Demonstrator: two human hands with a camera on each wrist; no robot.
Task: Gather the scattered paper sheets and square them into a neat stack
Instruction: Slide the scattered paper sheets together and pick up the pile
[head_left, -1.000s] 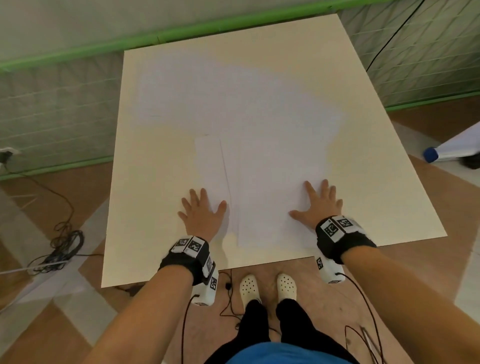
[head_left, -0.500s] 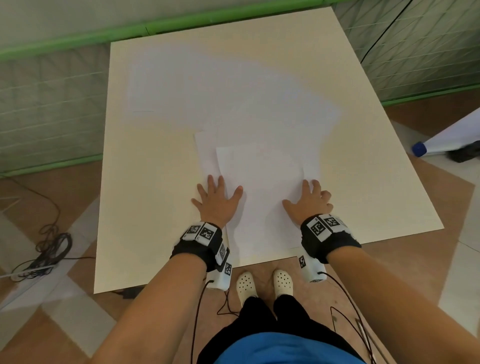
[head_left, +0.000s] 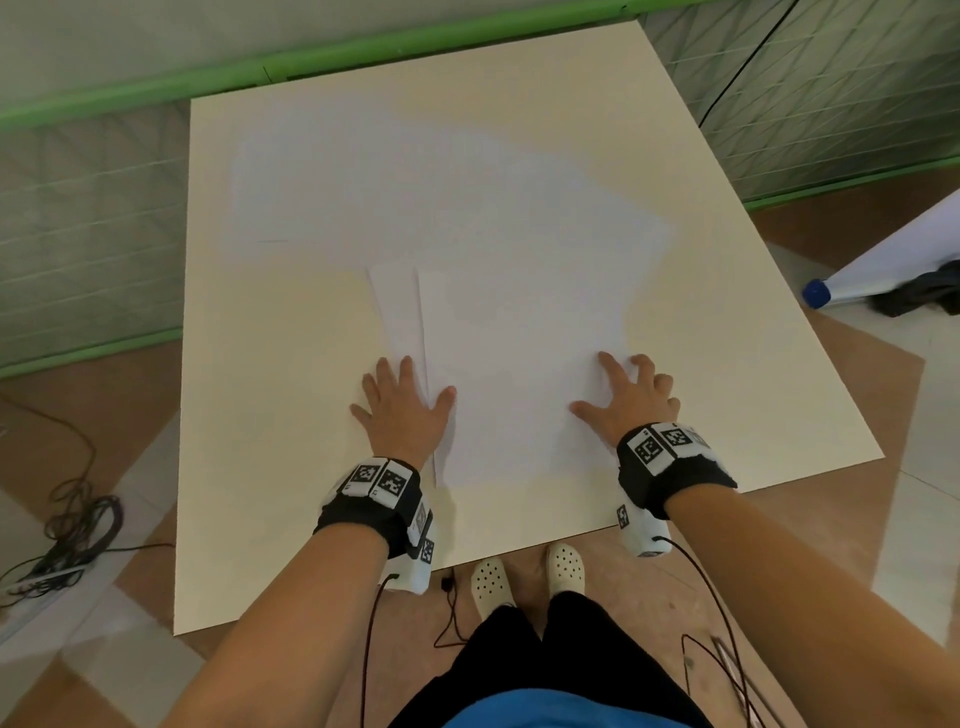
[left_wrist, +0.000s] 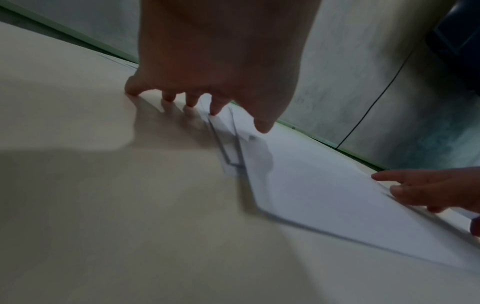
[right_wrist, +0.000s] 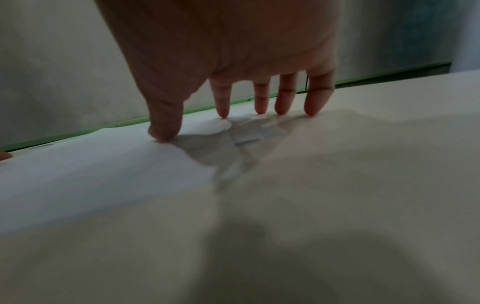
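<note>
Several white paper sheets lie loosely overlapped on the cream table. The near top sheet lies between my hands, and a second sheet sticks out from under its left side. More sheets fan across the far half. My left hand lies flat with spread fingers on the left edges of the near sheets. My right hand presses arched fingertips on the right side of the top sheet. In the left wrist view my left fingertips touch the staggered paper edges.
The table's front edge runs just behind my wrists, with my feet below it. A green-framed wall stands beyond the far edge. A cable bundle lies on the floor at left and a blue-capped white board at right.
Both hands first slid toward each other over the near sheets, then my left hand eased back to the left. The top sheet turned and now lies straighter.
</note>
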